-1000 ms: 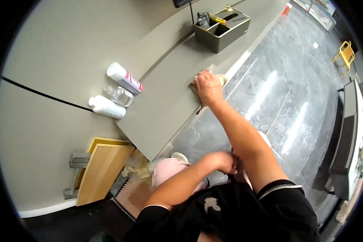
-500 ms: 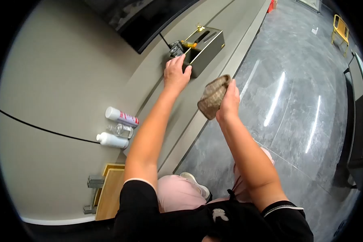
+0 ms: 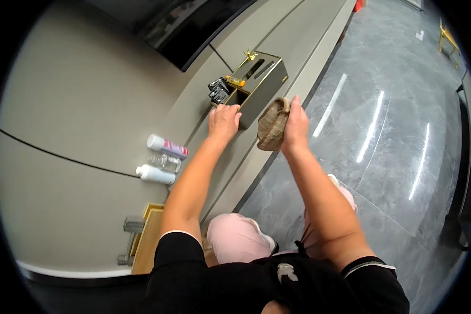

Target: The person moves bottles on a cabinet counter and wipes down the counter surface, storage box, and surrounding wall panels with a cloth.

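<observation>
Head view. Clock read on the picture, 12 at its top edge.

Left hand (image 3: 224,124): grasping the near end of the grey box (image 3: 267,93), fingers over its rim, thumb at the corner. Box extends from this hand toward one o'clock, standing on the grey ledge (image 3: 234,161). Gold ornament (image 3: 251,54) at its far end; orange item (image 3: 235,81) on top; dark packets (image 3: 218,91) at its left, just above the hand.

Right hand (image 3: 296,125): closed round a folded brown cloth (image 3: 271,128), which sits at the hand's nine o'clock, just beside the box's near end. Whether cloth meets ledge, cannot tell.

From the left hand: three bottles side by side at eight o'clock, a white spray can (image 3: 166,146), a clear bottle (image 3: 165,163), a white bottle (image 3: 156,174). Dark screen (image 3: 186,39) at eleven; wooden board (image 3: 147,240) at seven.

From the right hand: yellow chair (image 3: 448,39) at two o'clock, partly cut off, well apart.
</observation>
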Demonstrator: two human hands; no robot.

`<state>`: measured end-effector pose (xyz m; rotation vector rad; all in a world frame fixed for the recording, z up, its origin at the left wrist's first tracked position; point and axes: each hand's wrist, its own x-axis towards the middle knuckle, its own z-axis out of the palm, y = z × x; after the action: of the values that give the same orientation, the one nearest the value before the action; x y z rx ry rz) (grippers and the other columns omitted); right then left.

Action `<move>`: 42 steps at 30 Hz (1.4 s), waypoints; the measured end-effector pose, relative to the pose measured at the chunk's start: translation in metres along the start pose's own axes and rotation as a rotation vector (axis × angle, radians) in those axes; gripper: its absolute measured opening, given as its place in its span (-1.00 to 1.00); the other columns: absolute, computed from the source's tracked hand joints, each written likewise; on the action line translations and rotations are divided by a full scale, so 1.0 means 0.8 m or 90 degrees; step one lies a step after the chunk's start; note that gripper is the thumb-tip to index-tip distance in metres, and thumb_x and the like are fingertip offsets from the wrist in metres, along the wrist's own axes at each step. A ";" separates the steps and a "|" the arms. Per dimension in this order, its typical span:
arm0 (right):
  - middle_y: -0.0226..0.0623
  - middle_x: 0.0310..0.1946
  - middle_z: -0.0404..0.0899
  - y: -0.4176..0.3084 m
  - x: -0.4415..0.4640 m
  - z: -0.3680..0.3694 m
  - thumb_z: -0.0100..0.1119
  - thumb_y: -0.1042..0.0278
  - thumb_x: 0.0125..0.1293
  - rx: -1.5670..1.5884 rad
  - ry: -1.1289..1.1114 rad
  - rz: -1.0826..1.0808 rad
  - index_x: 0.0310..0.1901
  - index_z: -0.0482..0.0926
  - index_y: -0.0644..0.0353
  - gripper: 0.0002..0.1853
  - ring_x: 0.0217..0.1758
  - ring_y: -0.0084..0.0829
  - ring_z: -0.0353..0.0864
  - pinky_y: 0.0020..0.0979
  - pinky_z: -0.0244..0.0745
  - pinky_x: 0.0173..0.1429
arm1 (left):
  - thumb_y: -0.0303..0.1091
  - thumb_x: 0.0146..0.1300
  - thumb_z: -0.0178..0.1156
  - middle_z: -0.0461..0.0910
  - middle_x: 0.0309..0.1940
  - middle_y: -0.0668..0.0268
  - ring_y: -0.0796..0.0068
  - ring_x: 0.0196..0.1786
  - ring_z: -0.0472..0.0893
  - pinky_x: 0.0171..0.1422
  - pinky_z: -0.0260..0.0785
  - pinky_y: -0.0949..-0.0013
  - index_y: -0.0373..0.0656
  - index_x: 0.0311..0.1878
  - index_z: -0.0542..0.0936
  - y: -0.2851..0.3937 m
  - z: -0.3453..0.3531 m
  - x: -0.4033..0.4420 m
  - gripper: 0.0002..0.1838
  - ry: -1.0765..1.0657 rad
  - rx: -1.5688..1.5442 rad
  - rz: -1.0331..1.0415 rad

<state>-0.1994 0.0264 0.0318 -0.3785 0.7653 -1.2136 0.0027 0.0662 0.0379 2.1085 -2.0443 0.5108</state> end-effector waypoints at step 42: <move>-0.30 0.12 0.48 0.171 -0.147 0.005 0.11 0.62 0.04 -0.737 -0.798 -0.886 0.11 0.52 0.05 -0.48 0.25 -0.18 0.40 -0.20 0.41 0.19 | -0.53 0.24 0.13 0.57 -0.14 0.19 0.39 -0.04 0.56 0.05 0.44 0.36 -0.33 -0.10 0.56 0.227 -0.329 -0.313 -0.82 0.106 -1.469 0.260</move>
<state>-0.1188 0.1810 -0.0148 -2.6341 -0.1586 -1.2136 -0.2133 0.3824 0.1727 0.1768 -1.1786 -1.1073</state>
